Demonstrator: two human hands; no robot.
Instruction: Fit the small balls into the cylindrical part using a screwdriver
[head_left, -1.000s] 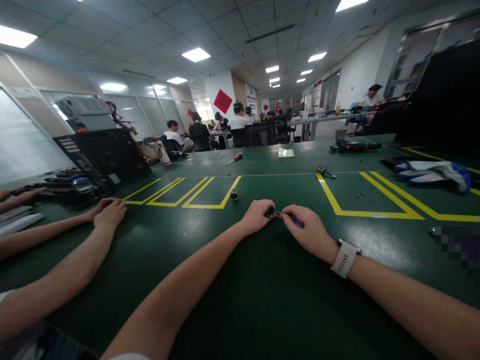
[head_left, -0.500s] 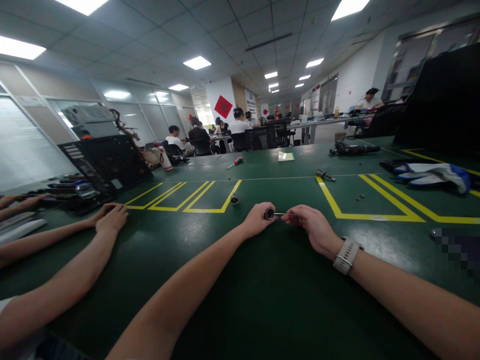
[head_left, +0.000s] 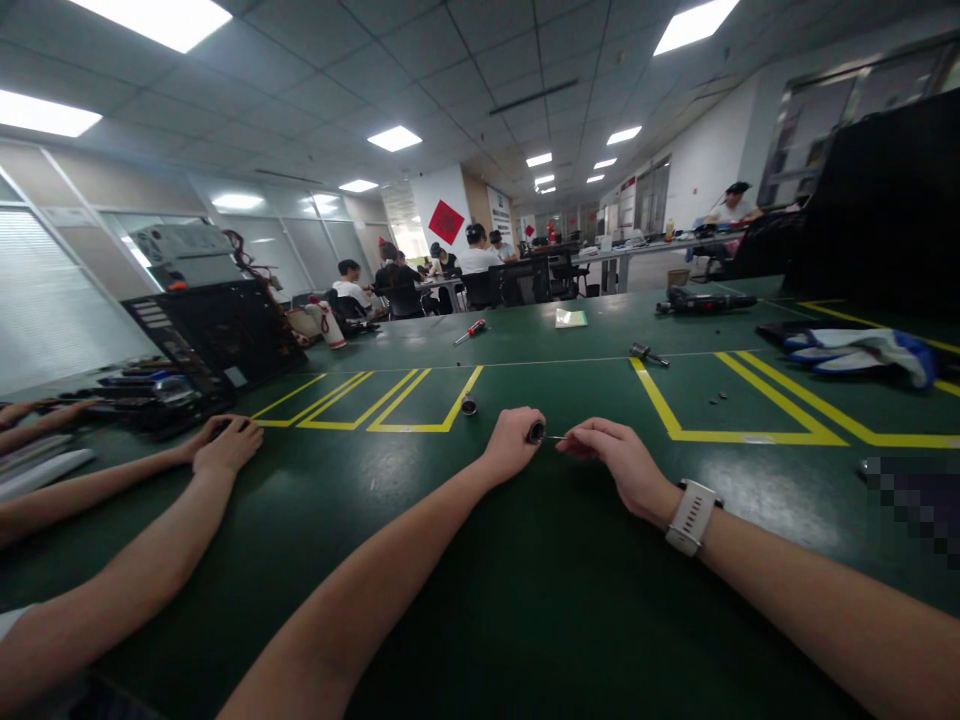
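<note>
My left hand (head_left: pixel 512 445) is closed around a dark round metal part with a ring-shaped open end (head_left: pixel 535 432), which faces right. Most of the part is hidden in the fist. My right hand (head_left: pixel 606 452), with a light watch on the wrist, pinches a thin metal rod (head_left: pixel 556 437). The rod points left toward the ring-shaped end; whether its tip touches is too small to tell. Beyond my left hand a small cylindrical metal part (head_left: pixel 469 405) stands on the green table (head_left: pixel 420 560). Farther right lies a metal part with a shaft (head_left: pixel 648 354), and small dark bits (head_left: pixel 718 398) lie near it.
Toward the back are a red-handled screwdriver (head_left: pixel 470 332), a pale notepad (head_left: pixel 571 318) and a black tool (head_left: pixel 705 302). White-and-blue gloves (head_left: pixel 862 355) lie right. On the left a co-worker's hands (head_left: pixel 225 445) rest by a black metal case (head_left: pixel 217 335). Yellow tape (head_left: pixel 409 430) marks the table.
The visible length of rod between my hands has shortened, and my right hand has shifted slightly left. The view has tilted a little.
</note>
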